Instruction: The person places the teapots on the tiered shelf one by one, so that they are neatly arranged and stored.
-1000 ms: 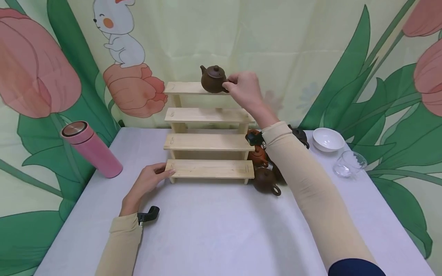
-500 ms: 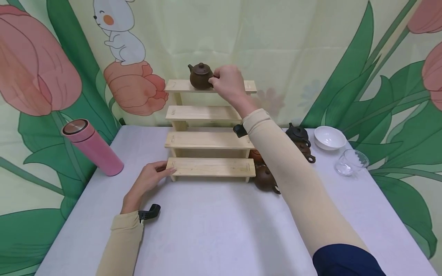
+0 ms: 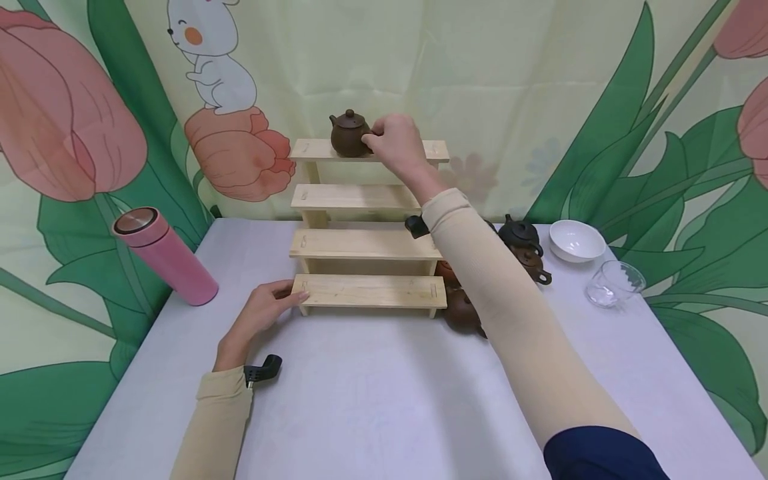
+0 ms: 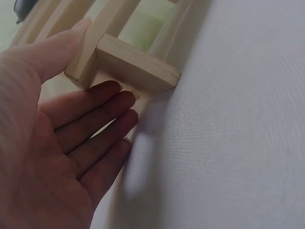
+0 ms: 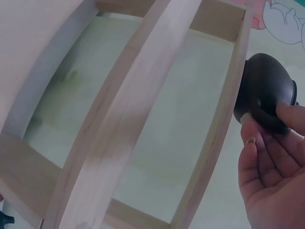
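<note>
On the top step of a wooden tiered stand [image 3: 369, 291], a small dark brown teapot [image 3: 348, 135] stands upright, its spout pointing left. My right hand [image 3: 397, 145] pinches its handle; the right wrist view shows thumb and fingers at the dark handle [image 5: 267, 117]. My left hand [image 3: 262, 312] holds the left end of the lowest step. In the left wrist view, the thumb lies on the plank [image 4: 83, 62] and the other fingers [image 4: 102, 124] extend below it by the leg. More brown teapots [image 3: 463, 310] sit right of the stand, partly hidden by my right sleeve.
A pink thermos [image 3: 174, 260] stands at the left of the white-covered table [image 3: 360, 400]. On the right are a black teapot [image 3: 519, 235], a brown teapot [image 3: 531, 263], a white bowl [image 3: 577, 241] and a clear glass cup [image 3: 615, 285]. A printed curtain [image 3: 480, 67] hangs behind.
My right hand has moved the teapot left along the top step; over the last half second it has stayed about there. The left hand has kept its place on the stand.
</note>
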### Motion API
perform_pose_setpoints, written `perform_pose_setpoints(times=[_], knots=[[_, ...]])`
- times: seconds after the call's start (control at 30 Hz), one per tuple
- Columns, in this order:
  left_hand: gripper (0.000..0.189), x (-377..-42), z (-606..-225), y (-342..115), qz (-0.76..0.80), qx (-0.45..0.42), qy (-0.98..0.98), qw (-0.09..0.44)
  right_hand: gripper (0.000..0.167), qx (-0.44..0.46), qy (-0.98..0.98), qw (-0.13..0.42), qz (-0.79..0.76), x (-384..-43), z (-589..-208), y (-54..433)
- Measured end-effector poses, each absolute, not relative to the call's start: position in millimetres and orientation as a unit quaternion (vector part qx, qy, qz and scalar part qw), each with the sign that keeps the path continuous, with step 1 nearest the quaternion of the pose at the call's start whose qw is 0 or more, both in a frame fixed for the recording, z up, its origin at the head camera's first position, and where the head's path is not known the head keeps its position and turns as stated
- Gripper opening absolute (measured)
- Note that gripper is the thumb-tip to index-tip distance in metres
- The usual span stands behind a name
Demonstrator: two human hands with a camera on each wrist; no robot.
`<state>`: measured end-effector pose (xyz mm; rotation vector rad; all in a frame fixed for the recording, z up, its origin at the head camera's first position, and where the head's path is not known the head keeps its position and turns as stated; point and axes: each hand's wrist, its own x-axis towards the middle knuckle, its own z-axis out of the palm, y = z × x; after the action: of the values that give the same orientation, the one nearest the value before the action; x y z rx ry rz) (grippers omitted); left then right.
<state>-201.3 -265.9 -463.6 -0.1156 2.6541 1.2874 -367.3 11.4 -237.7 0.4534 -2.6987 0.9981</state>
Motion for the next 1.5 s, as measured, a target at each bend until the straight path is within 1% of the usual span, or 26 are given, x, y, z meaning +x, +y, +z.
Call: perform_pose_setpoints(times=[0.13,0.33,0.47,0.6,0.83,1.03,1.17,1.37,1.5], knots=[[0.081,-202,-464,-264,0.437,-0.038,0.894,0.093,0.038,0.165,-0.916,0.109,0.35,-367,-239,16],[0.081,-202,-466,-265,0.436,-0.036,0.894,0.092,0.018,0.162,-0.923,0.087,0.339,-364,-240,24],[0.082,-202,-466,-265,0.435,-0.034,0.895,0.094,0.025,0.162,-0.931,0.074,0.319,-360,-239,30],[0.083,-201,-465,-266,0.428,-0.034,0.898,0.093,0.031,0.183,-0.934,0.074,0.298,-356,-236,36],[0.084,-200,-465,-267,0.429,-0.033,0.898,0.096,0.029,0.221,-0.929,0.082,0.286,-347,-239,51],[0.087,-199,-466,-266,0.426,-0.039,0.898,0.102,0.028,0.229,-0.927,0.074,0.289,-337,-245,67],[0.089,-199,-466,-266,0.422,-0.04,0.9,0.103,0.027,0.242,-0.921,0.084,0.294,-331,-250,79],[0.087,-200,-465,-267,0.425,-0.04,0.899,0.095,0.027,0.246,-0.919,0.089,0.296,-321,-262,102],[0.086,-200,-464,-265,0.426,-0.04,0.899,0.095,0.024,0.25,-0.92,0.108,0.283,-313,-270,121]])
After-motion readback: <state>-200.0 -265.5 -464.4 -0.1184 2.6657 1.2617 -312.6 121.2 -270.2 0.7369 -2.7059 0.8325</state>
